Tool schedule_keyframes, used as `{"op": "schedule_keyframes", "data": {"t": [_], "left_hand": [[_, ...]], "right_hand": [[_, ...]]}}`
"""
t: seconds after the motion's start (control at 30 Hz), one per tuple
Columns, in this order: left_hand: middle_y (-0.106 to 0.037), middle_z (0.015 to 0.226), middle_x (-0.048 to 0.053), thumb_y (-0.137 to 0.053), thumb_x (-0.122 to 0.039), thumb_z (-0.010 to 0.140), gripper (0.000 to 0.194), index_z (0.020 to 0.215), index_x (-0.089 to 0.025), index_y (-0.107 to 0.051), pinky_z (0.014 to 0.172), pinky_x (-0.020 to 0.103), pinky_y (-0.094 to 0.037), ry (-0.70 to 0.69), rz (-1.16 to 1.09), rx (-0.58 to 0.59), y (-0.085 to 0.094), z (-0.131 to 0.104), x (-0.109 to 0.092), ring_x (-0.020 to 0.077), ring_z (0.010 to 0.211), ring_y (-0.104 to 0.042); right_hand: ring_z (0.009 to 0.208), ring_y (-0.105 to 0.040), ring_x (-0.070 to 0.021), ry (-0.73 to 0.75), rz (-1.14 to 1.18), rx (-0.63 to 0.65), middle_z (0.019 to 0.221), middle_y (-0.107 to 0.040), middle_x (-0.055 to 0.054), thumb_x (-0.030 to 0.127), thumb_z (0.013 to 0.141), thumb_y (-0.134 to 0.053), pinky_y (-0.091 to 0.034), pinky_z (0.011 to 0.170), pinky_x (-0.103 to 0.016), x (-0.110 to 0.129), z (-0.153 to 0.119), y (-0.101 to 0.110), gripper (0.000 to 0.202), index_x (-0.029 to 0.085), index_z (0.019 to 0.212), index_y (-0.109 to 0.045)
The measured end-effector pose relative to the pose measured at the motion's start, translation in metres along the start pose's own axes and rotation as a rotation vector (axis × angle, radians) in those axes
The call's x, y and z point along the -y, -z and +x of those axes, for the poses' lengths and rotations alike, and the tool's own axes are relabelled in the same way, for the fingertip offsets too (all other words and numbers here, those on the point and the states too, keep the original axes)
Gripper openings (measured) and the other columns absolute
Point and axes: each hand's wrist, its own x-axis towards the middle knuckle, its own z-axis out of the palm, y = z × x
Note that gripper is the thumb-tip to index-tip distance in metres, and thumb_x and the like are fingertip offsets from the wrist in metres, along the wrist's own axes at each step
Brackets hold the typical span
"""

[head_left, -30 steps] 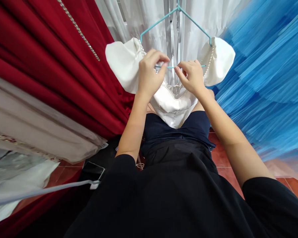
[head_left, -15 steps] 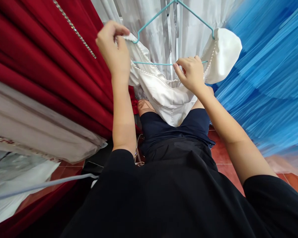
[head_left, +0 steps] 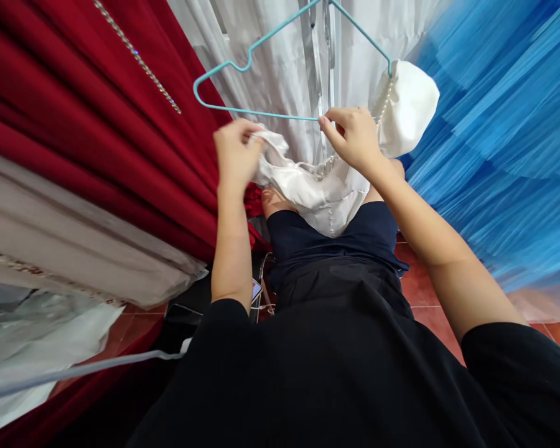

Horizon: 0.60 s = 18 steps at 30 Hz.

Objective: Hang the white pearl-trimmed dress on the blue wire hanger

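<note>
A white satin garment with pearl trim hangs from a light blue wire hanger. Its right puffed sleeve still sits on the hanger's right end. The hanger's left end is bare. My left hand grips the bunched left sleeve of the garment, below the hanger's bottom bar. My right hand pinches the hanger's bottom bar near its middle, just above the pearl-edged neckline.
Dark red dresses with a rhinestone strap hang close on the left. A blue tulle dress fills the right. White sheer gowns hang behind the hanger. Below are red floor tiles, a phone and plastic-covered garments.
My left hand lifted the left sleeve up to the hanger's left end, then pulled it off and down. The hanger's left end is now bare. My right hand stayed on the bar.
</note>
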Motion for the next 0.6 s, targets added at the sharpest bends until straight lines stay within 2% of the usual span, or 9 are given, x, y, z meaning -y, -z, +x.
{"op": "schedule_keyframes", "data": {"t": [0.07, 0.1, 0.2, 0.3, 0.43, 0.53, 0.6], "left_hand": [[-0.069, 0.097, 0.001, -0.06, -0.012, 0.086, 0.018, 0.095, -0.022, -0.071, 0.09, 0.037, -0.053, -0.163, -0.02, 0.167, -0.02, -0.013, -0.025, 0.0209, 0.095, -0.065], [-0.068, 0.101, 0.001, -0.057, -0.014, 0.088, 0.02, 0.099, -0.025, -0.07, 0.095, 0.041, -0.052, -0.224, -0.035, 0.197, -0.027, -0.017, -0.039, 0.0229, 0.102, -0.064], [-0.063, 0.118, 0.002, -0.056, -0.017, 0.088, 0.023, 0.1, -0.032, -0.069, 0.108, 0.047, -0.043, -0.318, -0.03, 0.129, -0.038, -0.013, -0.078, 0.0275, 0.123, -0.054], [-0.06, 0.128, 0.001, -0.061, -0.019, 0.083, 0.031, 0.107, -0.038, -0.066, 0.115, 0.05, -0.032, -0.286, -0.014, 0.104, -0.04, -0.002, -0.1, 0.0305, 0.136, -0.041], [-0.067, 0.111, 0.005, -0.058, -0.027, 0.086, 0.028, 0.112, -0.036, -0.064, 0.112, 0.055, -0.029, -0.199, -0.033, 0.207, -0.047, 0.002, -0.094, 0.0349, 0.12, -0.051], [-0.067, 0.106, 0.007, -0.053, -0.03, 0.087, 0.026, 0.109, -0.035, -0.066, 0.109, 0.057, -0.026, -0.178, -0.017, 0.197, -0.053, -0.001, -0.081, 0.0361, 0.113, -0.051], [-0.067, 0.105, 0.007, -0.052, -0.032, 0.086, 0.027, 0.108, -0.037, -0.067, 0.107, 0.058, -0.026, -0.175, -0.022, 0.192, -0.056, -0.003, -0.077, 0.0368, 0.111, -0.051]], "right_hand": [[0.068, -0.046, -0.0178, -0.002, 0.002, 0.012, 0.072, -0.057, -0.002, 0.054, 0.099, -0.027, -0.033, 0.079, -0.036, 0.0, 0.0, 0.0, 0.045, 0.022, 0.071, -0.045], [0.069, -0.046, -0.0183, 0.001, -0.004, 0.017, 0.072, -0.057, -0.002, 0.053, 0.099, -0.027, -0.033, 0.079, -0.036, 0.0, 0.0, 0.0, 0.045, 0.023, 0.073, -0.046], [0.07, -0.047, -0.0191, 0.008, -0.024, 0.018, 0.074, -0.058, -0.003, 0.054, 0.099, -0.025, -0.034, 0.08, -0.037, -0.001, 0.0, 0.002, 0.045, 0.024, 0.075, -0.049], [0.071, -0.047, -0.0187, -0.013, -0.02, 0.028, 0.074, -0.058, -0.003, 0.056, 0.098, -0.026, -0.035, 0.083, -0.039, -0.002, 0.0, 0.002, 0.047, 0.024, 0.075, -0.05], [0.076, -0.049, -0.0179, 0.016, 0.071, 0.013, 0.082, -0.061, -0.002, 0.052, 0.1, -0.029, -0.039, 0.084, -0.038, -0.002, -0.003, 0.005, 0.041, 0.025, 0.081, -0.053], [0.094, -0.049, -0.018, 0.013, 0.142, -0.093, 0.1, -0.062, -0.005, 0.052, 0.103, -0.028, -0.04, 0.088, -0.034, -0.004, -0.006, 0.018, 0.039, 0.024, 0.1, -0.054], [0.103, -0.045, -0.0188, 0.007, 0.112, -0.086, 0.099, -0.06, -0.007, 0.054, 0.104, -0.03, -0.037, 0.093, -0.034, -0.009, -0.007, 0.031, 0.039, 0.022, 0.103, -0.053]]}}
